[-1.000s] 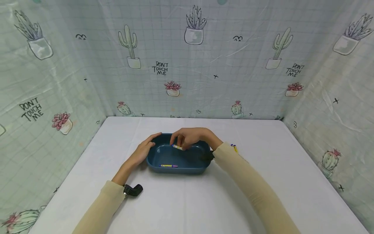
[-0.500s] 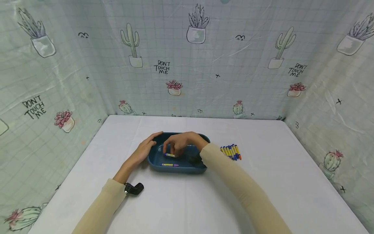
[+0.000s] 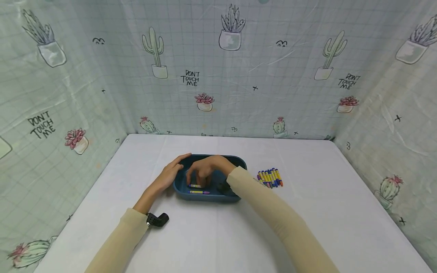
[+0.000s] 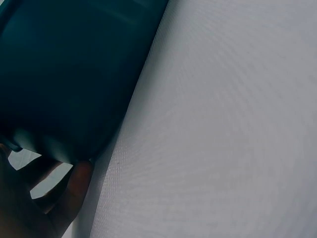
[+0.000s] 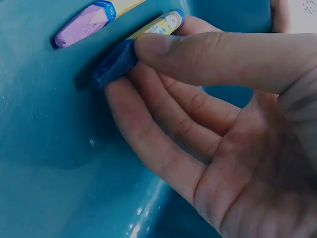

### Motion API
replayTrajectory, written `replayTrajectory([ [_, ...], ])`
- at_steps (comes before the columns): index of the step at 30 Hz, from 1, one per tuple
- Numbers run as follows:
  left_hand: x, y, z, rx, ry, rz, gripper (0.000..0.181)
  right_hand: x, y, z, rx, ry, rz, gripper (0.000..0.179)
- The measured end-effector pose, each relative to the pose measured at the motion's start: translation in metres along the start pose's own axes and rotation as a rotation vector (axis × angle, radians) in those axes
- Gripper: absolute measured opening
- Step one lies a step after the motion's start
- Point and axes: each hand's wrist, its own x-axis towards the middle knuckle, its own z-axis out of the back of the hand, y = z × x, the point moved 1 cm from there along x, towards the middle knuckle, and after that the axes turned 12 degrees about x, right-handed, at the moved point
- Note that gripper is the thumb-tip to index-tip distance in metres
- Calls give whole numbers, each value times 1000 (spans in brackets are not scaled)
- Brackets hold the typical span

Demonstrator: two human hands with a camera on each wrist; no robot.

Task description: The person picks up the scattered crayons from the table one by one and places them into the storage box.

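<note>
A blue rectangular tray point(image 3: 213, 198) stands on the white table. My left hand point(image 3: 166, 176) holds its left end, thumb at the rim and fingers reaching toward the back corner; the left wrist view shows fingertips against the tray's end. Inside the tray, my right hand point(image 3: 204, 169) pinches a dark blue oil pastel point(image 5: 116, 63) between thumb and fingers, low over the floor of the tray. A purple oil pastel point(image 5: 85, 24) lies on that floor near the front wall, roughly parallel to the blue one.
Several oil pastels point(image 3: 270, 178) in yellow and blue wrappers lie side by side on the table point(image 3: 307, 212), right of the tray. A cloth printed with cacti point(image 3: 252, 106) hangs behind and on both sides. A black wrist camera point(image 3: 158, 220) sits at the left cuff.
My right hand has moved left and toward the front of the tray with the blue oil pastel, lowering it beside the purple one. The left hand stays at the tray's end.
</note>
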Motion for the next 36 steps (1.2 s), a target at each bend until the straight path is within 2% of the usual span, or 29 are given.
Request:
replayTrajectory([
  [8, 0, 0, -1, 6, 5, -14, 53, -3, 5, -4, 76, 4, -22, 46],
  [22, 1, -1, 0, 19, -3, 4, 54, -8, 6, -1, 60, -5, -4, 50],
  [30, 0, 0, 0, 18, -3, 9, 54, -35, 3, 8, 35, -95, 154, 41],
  [36, 0, 1, -1, 7, -7, -5, 54, -65, -2, 16, -18, -149, 176, 41],
])
